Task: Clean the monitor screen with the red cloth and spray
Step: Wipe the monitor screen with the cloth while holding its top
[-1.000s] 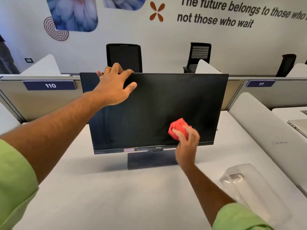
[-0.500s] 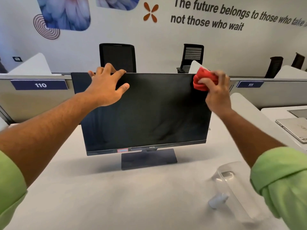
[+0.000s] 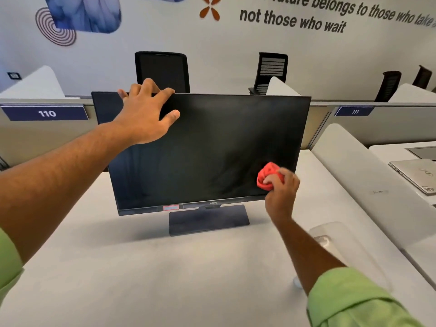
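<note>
A black monitor [image 3: 207, 147] stands on its flat base in the middle of the white desk [image 3: 118, 267]. My left hand [image 3: 146, 112] holds its top edge near the left corner, fingers over the back and thumb on the screen. My right hand [image 3: 280, 187] grips a bunched red cloth [image 3: 267, 174] and presses it against the lower right of the screen. A clear spray bottle [image 3: 339, 246] lies on its side on the desk at the right, partly hidden behind my right forearm.
A grey partition with labels 110 and 111 runs behind the monitor. A white divider [image 3: 358, 182] rises at the desk's right side, with a closed laptop [image 3: 415, 173] beyond it. Black office chairs [image 3: 162, 72] stand against the far wall.
My right hand with the red cloth swept from the lower middle of the screen up to the top right corner, then down to the lower right. My left hand stayed on the top edge.
</note>
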